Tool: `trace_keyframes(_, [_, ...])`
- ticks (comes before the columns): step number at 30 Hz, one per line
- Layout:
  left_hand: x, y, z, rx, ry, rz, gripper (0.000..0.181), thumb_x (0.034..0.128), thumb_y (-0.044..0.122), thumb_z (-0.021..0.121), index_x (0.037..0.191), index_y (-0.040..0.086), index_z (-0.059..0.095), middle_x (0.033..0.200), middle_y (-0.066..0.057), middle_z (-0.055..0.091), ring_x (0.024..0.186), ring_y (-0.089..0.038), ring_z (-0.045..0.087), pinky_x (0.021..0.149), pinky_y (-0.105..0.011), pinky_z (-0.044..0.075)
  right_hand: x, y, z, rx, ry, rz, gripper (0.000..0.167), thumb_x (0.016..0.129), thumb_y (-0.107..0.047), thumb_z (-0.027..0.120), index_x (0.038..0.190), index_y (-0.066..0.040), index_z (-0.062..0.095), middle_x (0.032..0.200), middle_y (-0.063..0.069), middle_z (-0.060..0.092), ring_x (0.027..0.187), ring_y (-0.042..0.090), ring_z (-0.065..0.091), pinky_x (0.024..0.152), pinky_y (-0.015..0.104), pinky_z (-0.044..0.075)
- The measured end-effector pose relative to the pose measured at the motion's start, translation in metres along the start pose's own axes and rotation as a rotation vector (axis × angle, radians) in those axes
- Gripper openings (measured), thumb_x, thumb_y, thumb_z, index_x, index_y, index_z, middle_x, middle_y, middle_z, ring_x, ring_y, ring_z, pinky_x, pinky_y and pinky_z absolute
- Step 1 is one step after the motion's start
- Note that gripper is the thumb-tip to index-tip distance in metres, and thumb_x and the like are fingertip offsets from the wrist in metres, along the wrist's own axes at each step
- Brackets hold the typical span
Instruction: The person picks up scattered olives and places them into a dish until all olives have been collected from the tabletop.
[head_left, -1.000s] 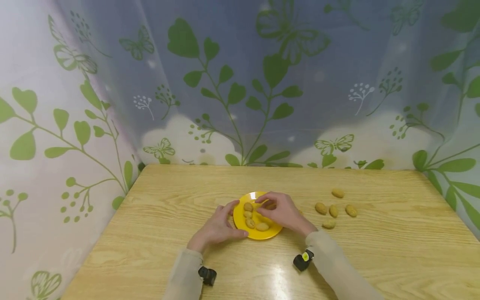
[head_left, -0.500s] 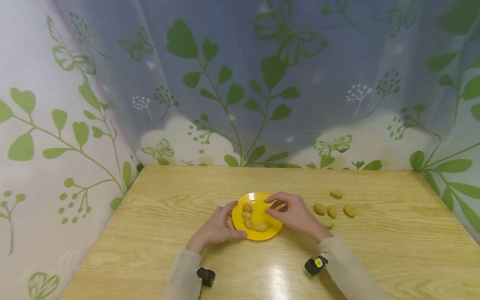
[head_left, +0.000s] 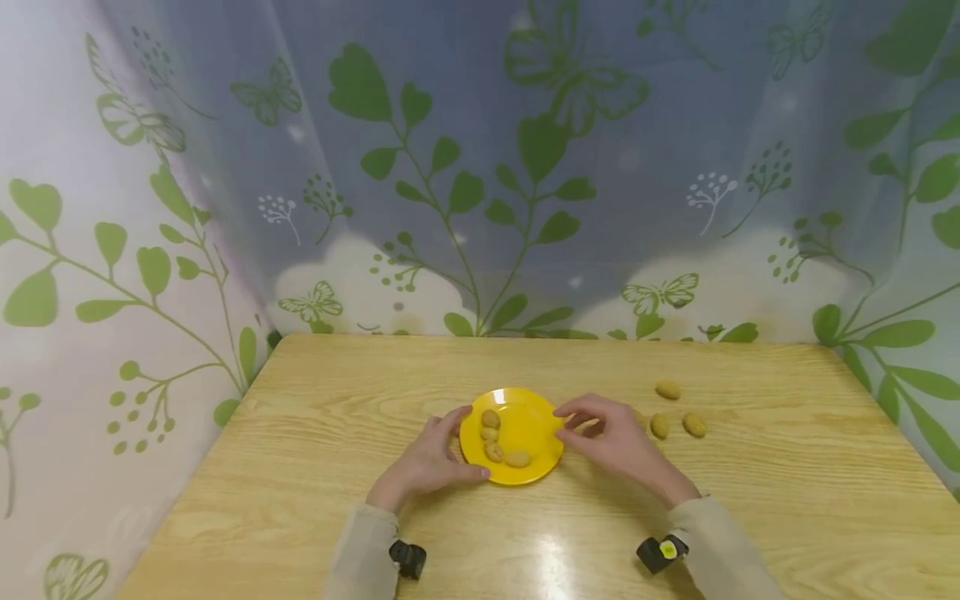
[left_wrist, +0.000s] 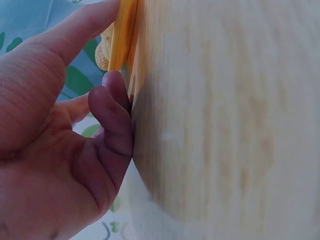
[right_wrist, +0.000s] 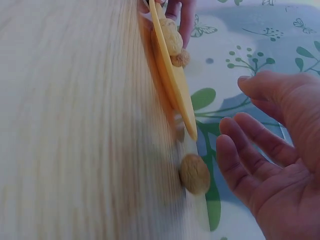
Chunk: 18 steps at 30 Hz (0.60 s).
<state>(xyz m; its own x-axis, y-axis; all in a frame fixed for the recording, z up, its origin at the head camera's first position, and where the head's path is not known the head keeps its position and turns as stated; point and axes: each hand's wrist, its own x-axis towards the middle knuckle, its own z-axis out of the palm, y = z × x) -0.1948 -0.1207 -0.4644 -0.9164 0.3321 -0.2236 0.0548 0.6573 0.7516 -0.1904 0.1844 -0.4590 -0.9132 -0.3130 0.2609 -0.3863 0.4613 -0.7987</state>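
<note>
A yellow plate [head_left: 534, 429] lies on the table with several tan, wrinkled nuts [head_left: 517, 459] along its left and near side. My left hand [head_left: 431, 462] holds the plate's left rim between thumb and fingers; in the left wrist view that hand [left_wrist: 65, 115] is against the plate's edge [left_wrist: 123, 35]. Just off the right rim is my right hand [head_left: 618, 442]. The right wrist view shows this hand [right_wrist: 277, 140] with fingers loosely bent, apart from the thumb, and nothing between them. A loose nut [right_wrist: 195, 174] rests on the table close to the plate [right_wrist: 172, 75].
More nuts [head_left: 694, 424] lie on the wooden table [head_left: 360, 375] right of my right hand, one of them [head_left: 667, 389] farther back; the hand partly covers others. A curtain [head_left: 420, 167] with green leaves and butterflies hangs behind the table.
My right hand has moved right, from above the plate to beyond its right rim, covering more of the loose nuts. The left hand still holds the plate, and the nuts on it look unmoved.
</note>
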Motion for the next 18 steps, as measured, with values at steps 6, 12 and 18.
trace_keyframes(6, [0.002,-0.001,-0.001,0.002,-0.007,-0.002,0.101,0.0778,0.039,0.089,0.16,0.022,0.033,0.135,-0.015,0.047,0.085,-0.018,0.056,0.073,-0.03,0.049,-0.011,0.006,-0.012,-0.027,0.028,0.007,0.023,0.091,-0.012,0.078,0.113,-0.011,0.075,0.113,0.009,0.074,0.092,0.01,0.07,0.075,0.026,0.059])
trace_keyframes(12, [0.001,0.0,0.0,0.0,-0.006,0.005,0.101,0.0776,0.038,0.089,0.16,0.021,0.033,0.134,-0.014,0.047,0.085,-0.017,0.056,0.073,-0.03,0.048,-0.022,0.008,-0.023,-0.04,0.052,0.017,0.023,0.09,-0.015,0.079,0.113,-0.012,0.075,0.112,0.009,0.074,0.091,0.006,0.07,0.074,0.025,0.059])
trace_keyframes(18, [0.001,0.003,-0.001,-0.006,0.001,0.002,0.101,0.0771,0.037,0.089,0.16,0.021,0.033,0.133,-0.015,0.047,0.084,-0.017,0.055,0.071,-0.028,0.048,-0.029,0.005,-0.035,-0.041,0.062,0.038,0.024,0.091,-0.018,0.079,0.114,-0.012,0.075,0.113,0.006,0.074,0.091,0.006,0.07,0.074,0.025,0.058])
